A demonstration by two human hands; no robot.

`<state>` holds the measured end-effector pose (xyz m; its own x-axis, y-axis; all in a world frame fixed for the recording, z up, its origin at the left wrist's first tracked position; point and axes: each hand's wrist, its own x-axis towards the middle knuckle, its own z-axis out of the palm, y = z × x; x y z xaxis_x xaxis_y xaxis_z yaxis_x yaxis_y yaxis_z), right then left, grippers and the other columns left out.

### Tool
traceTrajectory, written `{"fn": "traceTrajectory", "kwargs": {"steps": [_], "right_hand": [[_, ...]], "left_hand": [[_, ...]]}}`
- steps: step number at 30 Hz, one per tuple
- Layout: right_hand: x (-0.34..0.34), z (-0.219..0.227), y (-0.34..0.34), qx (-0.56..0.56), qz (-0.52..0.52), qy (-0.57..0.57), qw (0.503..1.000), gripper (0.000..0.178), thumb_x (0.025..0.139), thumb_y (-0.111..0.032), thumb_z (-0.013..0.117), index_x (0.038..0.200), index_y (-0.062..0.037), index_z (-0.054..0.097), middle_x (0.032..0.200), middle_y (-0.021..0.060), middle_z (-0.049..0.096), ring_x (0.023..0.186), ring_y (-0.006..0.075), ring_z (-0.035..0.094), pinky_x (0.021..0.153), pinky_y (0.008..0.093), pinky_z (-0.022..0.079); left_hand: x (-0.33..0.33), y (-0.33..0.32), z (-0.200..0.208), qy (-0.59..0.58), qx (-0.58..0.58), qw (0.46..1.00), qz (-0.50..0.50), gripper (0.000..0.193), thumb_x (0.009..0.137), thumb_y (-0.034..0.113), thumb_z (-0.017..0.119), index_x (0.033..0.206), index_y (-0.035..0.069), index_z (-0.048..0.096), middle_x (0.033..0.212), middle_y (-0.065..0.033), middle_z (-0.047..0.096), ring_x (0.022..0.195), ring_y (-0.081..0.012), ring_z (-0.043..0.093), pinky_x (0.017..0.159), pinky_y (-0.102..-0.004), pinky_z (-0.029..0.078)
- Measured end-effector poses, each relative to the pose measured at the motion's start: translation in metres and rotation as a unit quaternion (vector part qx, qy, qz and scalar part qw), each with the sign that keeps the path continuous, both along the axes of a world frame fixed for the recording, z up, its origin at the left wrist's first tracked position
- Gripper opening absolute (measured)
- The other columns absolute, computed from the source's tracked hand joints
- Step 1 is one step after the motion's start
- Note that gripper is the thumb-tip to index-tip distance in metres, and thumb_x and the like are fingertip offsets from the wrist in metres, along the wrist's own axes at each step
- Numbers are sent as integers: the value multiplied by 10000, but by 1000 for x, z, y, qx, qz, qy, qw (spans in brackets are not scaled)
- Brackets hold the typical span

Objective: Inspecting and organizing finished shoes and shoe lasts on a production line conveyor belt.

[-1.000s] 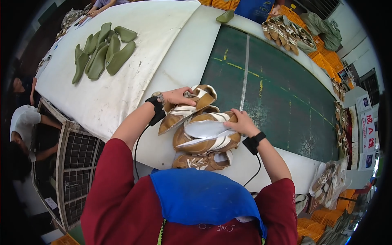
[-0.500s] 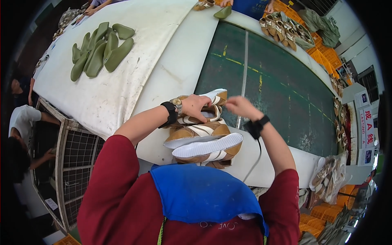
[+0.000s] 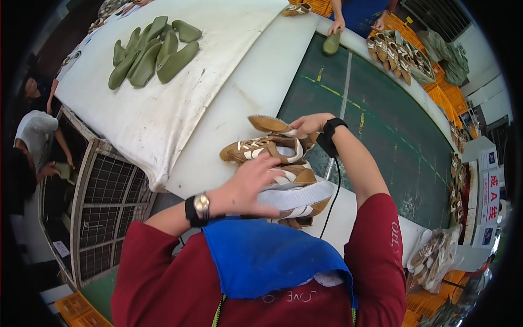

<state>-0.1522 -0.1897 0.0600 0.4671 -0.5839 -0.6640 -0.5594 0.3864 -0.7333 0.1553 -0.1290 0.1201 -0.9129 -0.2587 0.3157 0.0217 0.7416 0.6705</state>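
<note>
Several brown-and-white sneakers lie in a row in front of me. My right hand (image 3: 310, 124) is closed around the heel end of the farthest sneaker (image 3: 266, 123), whose toe points left and is raised. A laced sneaker (image 3: 239, 151) sits upright just nearer, its opening showing. My left hand (image 3: 242, 188) has its fingers spread over the nearer shoes and covers part of them. Closest to me, a sneaker (image 3: 308, 196) lies on its side with its white sole up. Whether the left fingertips touch it I cannot tell.
A green conveyor belt (image 3: 376, 147) runs along the right. Green shoe lasts (image 3: 143, 64) lie on the white-covered table (image 3: 218, 60). Across the belt a co-worker's hand holds another last (image 3: 331, 42). A wire-mesh cart (image 3: 109, 212) stands left; more sneakers (image 3: 389, 52) line the far edge.
My left hand has left the laced sneaker and come nearer, fingers spreading. My right hand has closed on the farthest sneaker, now turned and lifted at the toe. The co-worker's last has moved onto the belt.
</note>
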Motion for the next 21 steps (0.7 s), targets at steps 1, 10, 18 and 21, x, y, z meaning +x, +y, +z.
{"fn": "traceTrajectory", "kwargs": {"steps": [1, 10, 18, 21], "right_hand": [[12, 9, -7, 72, -56, 13, 996, 482, 757, -102, 607, 1230, -88, 511, 1063, 38, 611, 912, 145, 585, 766, 316, 497], [48, -23, -15, -200, 157, 384, 888, 606, 621, -168, 698, 1198, -103, 525, 1066, 153, 618, 1008, 303, 579, 846, 362, 466], [47, 54, 14, -104, 235, 446, 857, 343, 677, -137, 614, 1012, -75, 652, 916, 137, 666, 854, 278, 647, 721, 353, 519], [14, 27, 62, -71, 259, 463, 845, 322, 672, -247, 636, 921, -47, 678, 841, 136, 672, 758, 253, 657, 654, 339, 512]], "left_hand": [[8, 14, 2, -69, -100, 993, -1, 816, 614, 447, 754, 1279, 118, 412, 1320, -210, 360, 1241, -422, 303, 997, -512, 285], [24, 54, -84, -154, -254, 950, 95, 637, 660, 151, 676, 1252, 203, 446, 1405, -165, 265, 1297, -400, 243, 1000, -583, 245], [23, 33, -101, -86, -282, 953, 71, 495, 720, 58, 568, 1180, 229, 507, 1461, -66, 225, 1324, -341, 226, 1041, -561, 207], [18, 21, -98, -93, -291, 951, 48, 505, 740, 54, 550, 1200, 258, 495, 1472, -65, 193, 1327, -345, 217, 1040, -567, 205]]}}
